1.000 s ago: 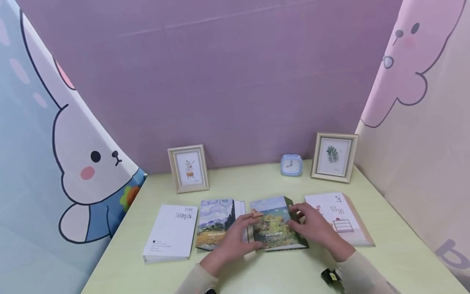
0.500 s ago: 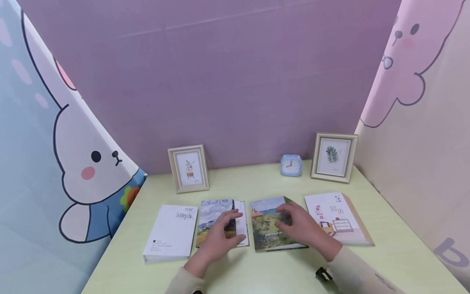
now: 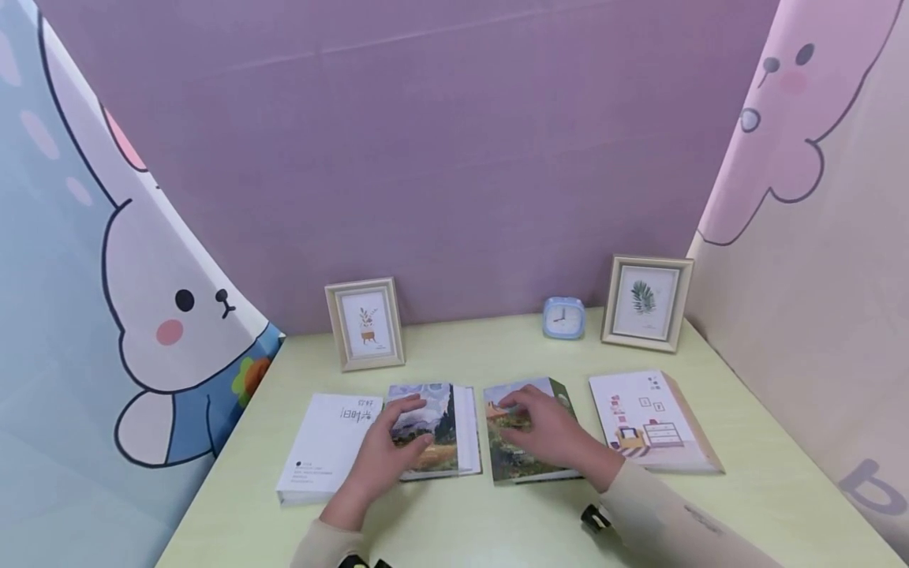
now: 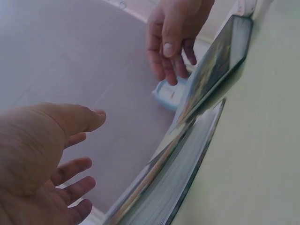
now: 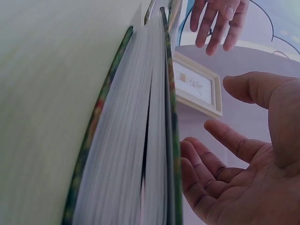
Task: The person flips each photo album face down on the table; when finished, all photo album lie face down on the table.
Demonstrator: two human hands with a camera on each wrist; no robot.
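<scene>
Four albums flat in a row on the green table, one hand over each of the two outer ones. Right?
Not quite. The head view shows the left hand over the blue-sky landscape album and the right hand over the garden-painting album: the two middle ones, not the outer. The rest stands.

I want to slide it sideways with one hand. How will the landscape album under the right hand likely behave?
The album lies flat on the table, so it should slide without tipping. Its thick page block suggests it is fairly heavy and stiff. The cover looks glossy, so the right hand might slip across it.
</scene>
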